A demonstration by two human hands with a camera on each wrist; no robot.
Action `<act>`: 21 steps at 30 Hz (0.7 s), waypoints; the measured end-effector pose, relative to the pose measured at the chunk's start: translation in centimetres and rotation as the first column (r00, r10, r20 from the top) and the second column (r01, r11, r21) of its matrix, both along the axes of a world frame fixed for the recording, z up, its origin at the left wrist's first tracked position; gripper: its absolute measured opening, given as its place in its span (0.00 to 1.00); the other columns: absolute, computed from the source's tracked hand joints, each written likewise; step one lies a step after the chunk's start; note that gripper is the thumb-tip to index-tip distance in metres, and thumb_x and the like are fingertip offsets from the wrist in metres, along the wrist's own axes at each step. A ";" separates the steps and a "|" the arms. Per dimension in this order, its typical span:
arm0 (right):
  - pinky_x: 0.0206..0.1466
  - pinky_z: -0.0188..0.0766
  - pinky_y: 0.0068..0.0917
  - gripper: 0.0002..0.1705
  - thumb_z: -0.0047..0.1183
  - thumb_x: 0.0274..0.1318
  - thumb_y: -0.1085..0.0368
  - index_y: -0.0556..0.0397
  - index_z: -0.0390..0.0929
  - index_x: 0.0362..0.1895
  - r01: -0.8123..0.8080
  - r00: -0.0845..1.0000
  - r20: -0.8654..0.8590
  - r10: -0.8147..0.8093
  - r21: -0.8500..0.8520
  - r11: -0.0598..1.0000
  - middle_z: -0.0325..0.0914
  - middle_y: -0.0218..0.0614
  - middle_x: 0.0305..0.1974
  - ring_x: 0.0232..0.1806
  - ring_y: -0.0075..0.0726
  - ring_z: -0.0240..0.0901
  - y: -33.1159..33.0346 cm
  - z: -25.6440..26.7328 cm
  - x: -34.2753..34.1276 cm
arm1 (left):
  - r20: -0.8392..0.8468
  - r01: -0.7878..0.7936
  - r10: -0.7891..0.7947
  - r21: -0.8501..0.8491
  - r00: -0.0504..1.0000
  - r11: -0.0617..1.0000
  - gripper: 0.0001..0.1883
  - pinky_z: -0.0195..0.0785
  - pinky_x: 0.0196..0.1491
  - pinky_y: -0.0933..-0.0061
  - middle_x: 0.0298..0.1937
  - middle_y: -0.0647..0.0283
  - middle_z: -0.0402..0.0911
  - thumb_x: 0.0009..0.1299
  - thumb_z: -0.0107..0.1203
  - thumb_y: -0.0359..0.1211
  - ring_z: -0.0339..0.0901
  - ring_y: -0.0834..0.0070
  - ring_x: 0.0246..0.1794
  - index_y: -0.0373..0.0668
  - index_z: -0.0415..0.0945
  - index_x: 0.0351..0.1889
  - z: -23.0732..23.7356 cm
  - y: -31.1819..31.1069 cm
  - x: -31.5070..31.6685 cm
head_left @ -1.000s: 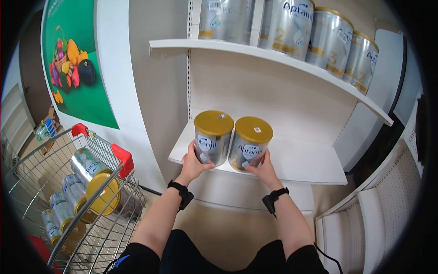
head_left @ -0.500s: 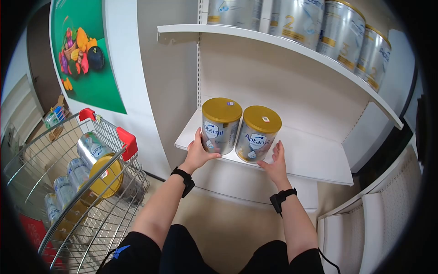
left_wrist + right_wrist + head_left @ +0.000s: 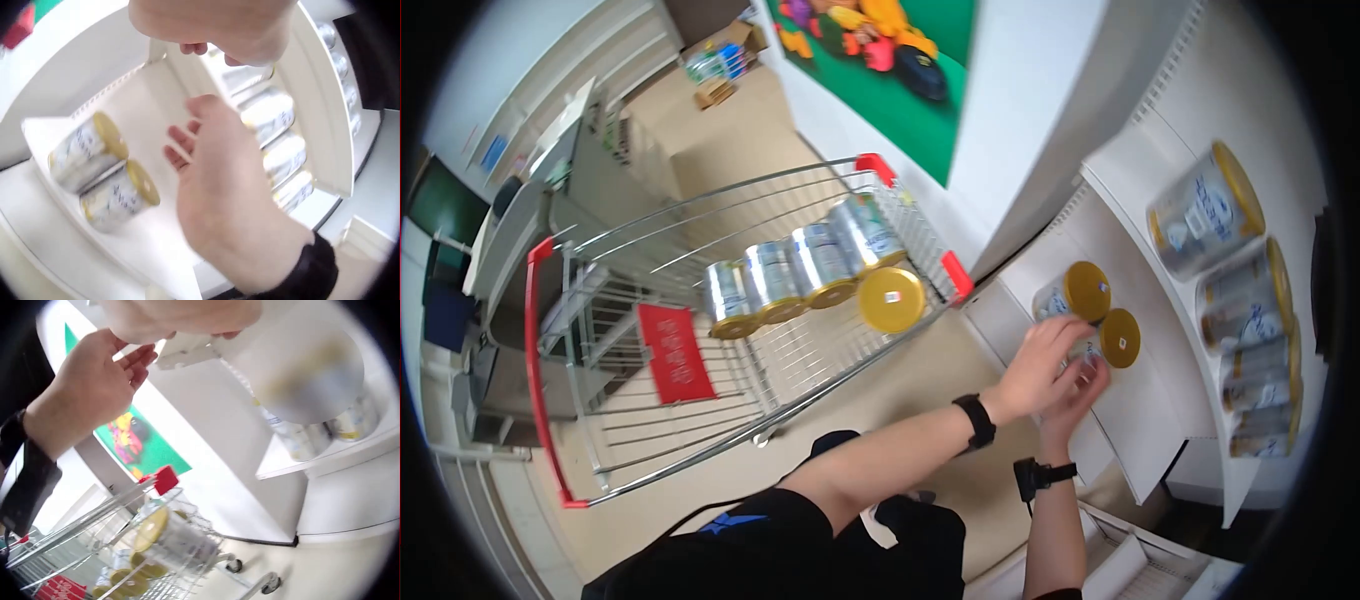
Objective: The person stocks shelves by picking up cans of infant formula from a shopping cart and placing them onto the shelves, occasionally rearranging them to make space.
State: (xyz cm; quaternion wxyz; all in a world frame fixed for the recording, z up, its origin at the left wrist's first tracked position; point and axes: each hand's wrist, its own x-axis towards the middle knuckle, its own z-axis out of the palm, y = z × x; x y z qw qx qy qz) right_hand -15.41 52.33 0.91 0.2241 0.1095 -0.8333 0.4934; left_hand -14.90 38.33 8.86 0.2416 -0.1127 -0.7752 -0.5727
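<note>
Two silver formula tins with gold lids, the rear-left tin (image 3: 1086, 291) and the front tin (image 3: 1121, 338), stand side by side on the lower white shelf (image 3: 1145, 430). In the head view both hands overlap the front tin. My left hand (image 3: 1040, 368) has its fingers loosely bent, close beside my right hand (image 3: 1082, 385). The left wrist view shows the right hand (image 3: 219, 181) with relaxed fingers, apart from the tins (image 3: 119, 197). In the right wrist view, the left hand (image 3: 94, 384) has extended fingers and holds nothing.
A wire shopping cart (image 3: 765, 410) with red corners stands to the left, with several formula tins (image 3: 810, 270) lying in it. More tins (image 3: 1245, 300) line the upper shelf (image 3: 1145, 225). A green poster (image 3: 940, 120) hangs on the white pillar. Boxes (image 3: 718, 92) lie on the floor beyond.
Both hands have let go of the two tins and come together in front of them. The head view has swung left and tilted, bringing more of the cart into view. The tins stay on the shelf.
</note>
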 end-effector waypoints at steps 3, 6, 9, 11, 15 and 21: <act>0.54 0.66 0.42 0.24 0.51 0.58 0.70 0.56 0.61 0.58 -0.334 0.942 0.114 0.316 0.197 0.922 0.64 0.44 0.56 0.57 0.47 0.65 -10.0 6.1 1.1 | 0.007 -0.026 0.027 -0.106 1.000 0.994 0.17 0.63 0.56 0.57 0.47 0.52 0.76 0.60 0.53 0.28 0.72 0.54 0.52 0.39 0.72 0.49 6.0 -10.0 0.7; 0.56 0.66 0.48 0.21 0.47 0.53 0.75 0.58 0.66 0.54 -0.596 0.800 0.303 0.518 0.293 0.748 0.67 0.54 0.53 0.54 0.65 0.65 -18.2 8.4 0.3 | 0.298 -0.268 0.287 -0.105 0.910 0.958 0.16 0.71 0.50 0.58 0.44 0.49 0.79 0.60 0.51 0.29 0.77 0.51 0.45 0.39 0.75 0.47 3.2 -20.4 1.6; 0.57 0.67 0.49 0.21 0.47 0.53 0.74 0.59 0.66 0.54 -0.706 0.685 0.553 0.475 0.339 0.622 0.70 0.57 0.52 0.55 0.64 0.67 -24.1 5.3 -3.1 | 0.768 -0.239 0.339 -0.246 0.543 0.939 0.21 0.70 0.53 0.62 0.49 0.50 0.80 0.66 0.52 0.40 0.79 0.56 0.50 0.39 0.72 0.54 -5.2 -29.4 4.5; 0.57 0.68 0.50 0.22 0.46 0.53 0.73 0.62 0.66 0.54 -0.772 0.592 0.762 0.262 0.444 0.454 0.72 0.61 0.51 0.55 0.64 0.69 -25.9 1.5 -6.2 | 0.893 -0.136 0.216 -0.175 0.395 0.975 0.27 0.67 0.58 0.62 0.53 0.47 0.78 0.65 0.53 0.41 0.76 0.55 0.55 0.40 0.67 0.62 -10.6 -30.6 6.2; 0.54 0.70 0.46 0.22 0.48 0.54 0.66 0.62 0.70 0.54 -0.786 0.532 0.838 -0.118 0.541 0.298 0.77 0.61 0.47 0.50 0.61 0.74 -28.0 -1.9 -9.4 | 0.928 -0.299 -0.150 0.258 0.342 0.919 0.36 0.60 0.63 0.64 0.61 0.43 0.72 0.62 0.55 0.38 0.69 0.51 0.62 0.35 0.59 0.68 -16.4 -28.8 6.2; 0.44 0.76 0.39 0.21 0.52 0.55 0.61 0.63 0.75 0.49 -0.787 0.542 0.838 0.062 0.480 0.387 0.80 0.56 0.41 0.39 0.52 0.80 -25.9 -1.8 -11.0 | 0.773 -0.383 -0.300 0.561 0.559 0.734 0.34 0.62 0.60 0.68 0.57 0.50 0.74 0.63 0.57 0.38 0.71 0.65 0.57 0.37 0.62 0.67 -15.5 -28.5 5.1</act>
